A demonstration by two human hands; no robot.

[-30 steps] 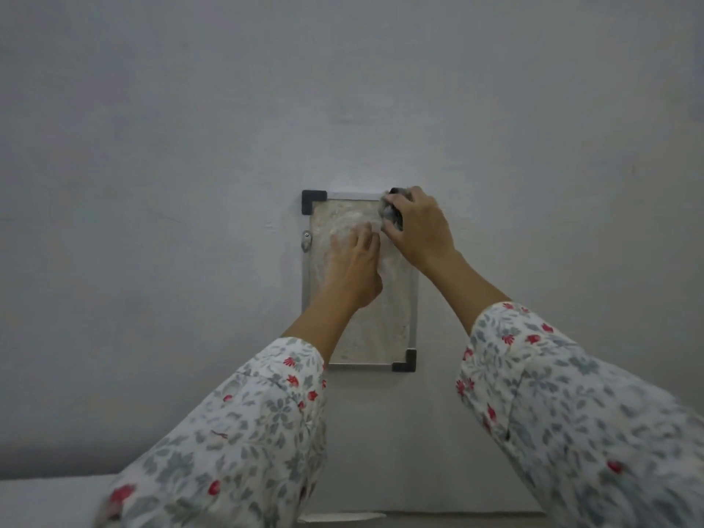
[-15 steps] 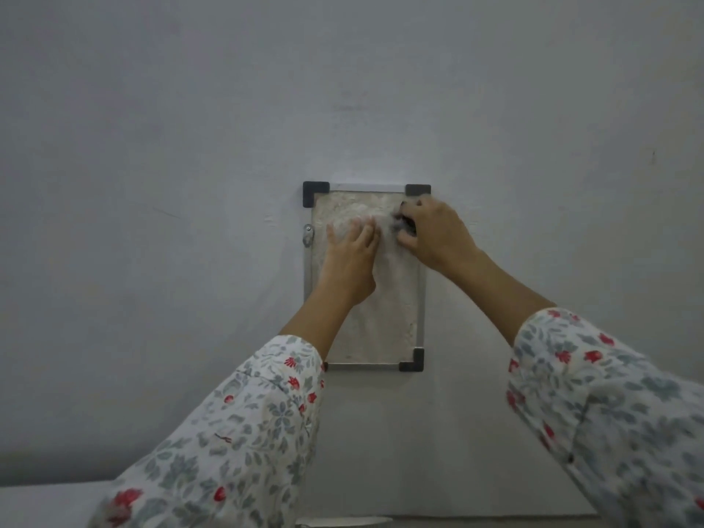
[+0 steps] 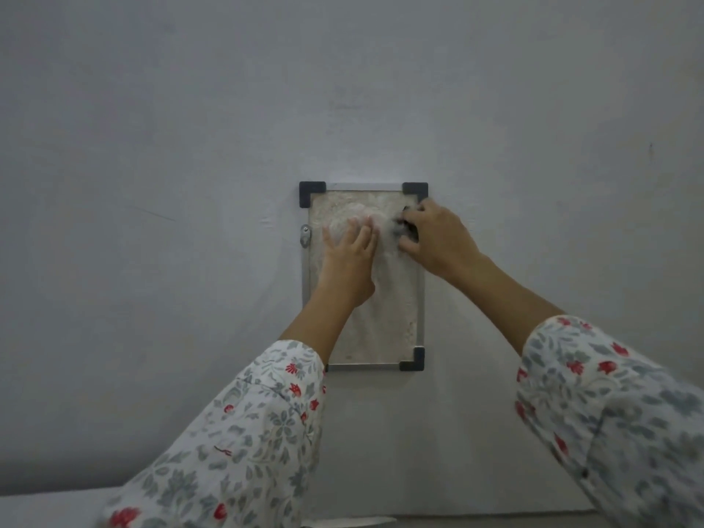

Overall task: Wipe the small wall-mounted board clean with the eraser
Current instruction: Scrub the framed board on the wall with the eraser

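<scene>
A small board (image 3: pixel 384 329) with a metal frame and black plastic corners hangs upright on the grey wall; its pale surface is smeared and cloudy. My left hand (image 3: pixel 350 261) lies flat on the board's upper middle, fingers straight, pressing it against the wall. My right hand (image 3: pixel 438 238) grips a small dark eraser (image 3: pixel 402 228) and holds it against the board near the upper right edge. Most of the eraser is hidden under my fingers. The board's lower left corner is hidden behind my left forearm.
A small metal hanger clip (image 3: pixel 305 235) sits on the board's left edge. Bare grey wall (image 3: pixel 171 184) surrounds the board on all sides. A pale ledge (image 3: pixel 45 506) runs along the bottom left of the view.
My right hand has slid the eraser down from the board's top right corner, uncovering the black corner piece. My left hand has stayed pressed on the board.
</scene>
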